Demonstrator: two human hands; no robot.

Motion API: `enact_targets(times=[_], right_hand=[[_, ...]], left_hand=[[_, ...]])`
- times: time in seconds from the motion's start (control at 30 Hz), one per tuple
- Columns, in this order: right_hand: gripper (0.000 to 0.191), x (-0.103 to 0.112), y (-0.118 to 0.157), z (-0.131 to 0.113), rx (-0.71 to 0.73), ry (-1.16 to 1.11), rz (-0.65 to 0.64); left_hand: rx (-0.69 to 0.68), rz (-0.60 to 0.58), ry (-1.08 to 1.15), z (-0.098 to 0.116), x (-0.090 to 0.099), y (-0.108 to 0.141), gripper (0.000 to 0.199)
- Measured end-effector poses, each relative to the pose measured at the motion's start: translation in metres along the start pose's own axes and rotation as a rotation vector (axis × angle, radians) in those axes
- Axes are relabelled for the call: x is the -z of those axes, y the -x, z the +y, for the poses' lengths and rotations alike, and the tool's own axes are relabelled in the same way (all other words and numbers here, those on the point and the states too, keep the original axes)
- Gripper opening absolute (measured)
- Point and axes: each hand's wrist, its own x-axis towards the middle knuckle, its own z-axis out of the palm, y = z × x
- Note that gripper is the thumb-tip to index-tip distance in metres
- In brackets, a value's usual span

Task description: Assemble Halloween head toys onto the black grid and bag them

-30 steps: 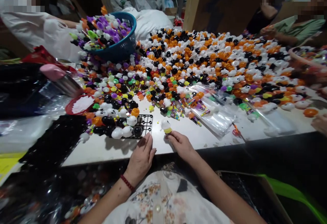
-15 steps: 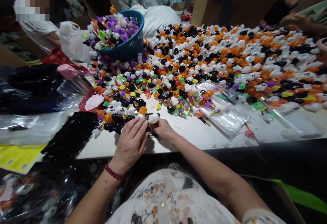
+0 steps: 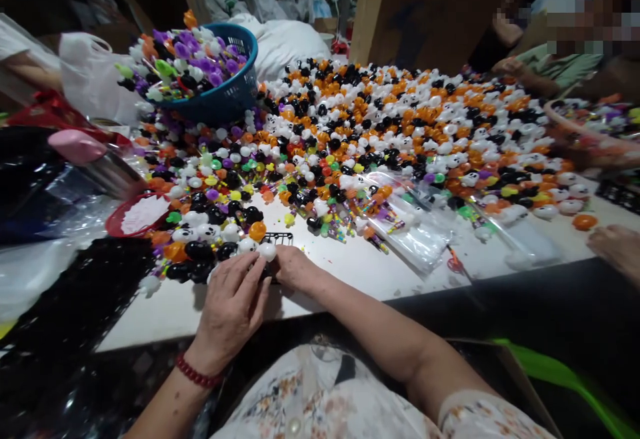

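Note:
At the near edge of the white table, my left hand (image 3: 231, 302) curves over a cluster of black and white plastic pieces, fingers close together; what lies under them is hidden. My right hand (image 3: 296, 269) is closed at a round white plastic piece (image 3: 267, 251), its fingertips mostly out of sight behind it. A black plastic grid (image 3: 280, 236) shows between and behind the hands. Just beyond the left fingers lie an orange ball-shaped piece (image 3: 257, 231), white ghost-faced pieces (image 3: 207, 232) and black pieces (image 3: 199, 250).
A blue basket (image 3: 250, 52) of colourful pieces stands behind a wide heap of plastic figures (image 3: 400, 112). Clear bags (image 3: 420, 245) and red scissors (image 3: 455, 262) lie right. Left are a red dish (image 3: 114, 222), a pink-topped bottle (image 3: 100, 162) and stacked black grids (image 3: 100, 279). Other people work nearby.
The view has swung to the right, so the table items sit further left. Both hands stay together at the white piece, with little visible change in their grip.

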Motion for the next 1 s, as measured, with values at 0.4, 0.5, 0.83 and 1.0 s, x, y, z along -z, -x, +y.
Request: enact_targets(times=[0.4, 0.5, 0.83, 1.0], right_hand=[[0.024, 0.087, 0.029, 0.034, -0.311, 0.543, 0.300], [0.024, 0.106, 0.026, 0.045, -0.427, 0.724, 0.184], [0.007, 0.083, 0.027, 0.038, -0.259, 0.672, 0.314], [0.006, 0.065, 0.029, 0.026, -0.118, 0.576, 0.333]], left_hand=[[-0.059, -0.127, -0.141, 0.005, -0.009, -0.030, 0.036], [-0.026, -0.105, -0.153, 0.003, -0.010, -0.028, 0.032], [-0.018, -0.146, -0.148, 0.002, -0.009, -0.022, 0.033], [-0.006, -0.154, -0.105, 0.002, -0.008, -0.023, 0.035]])
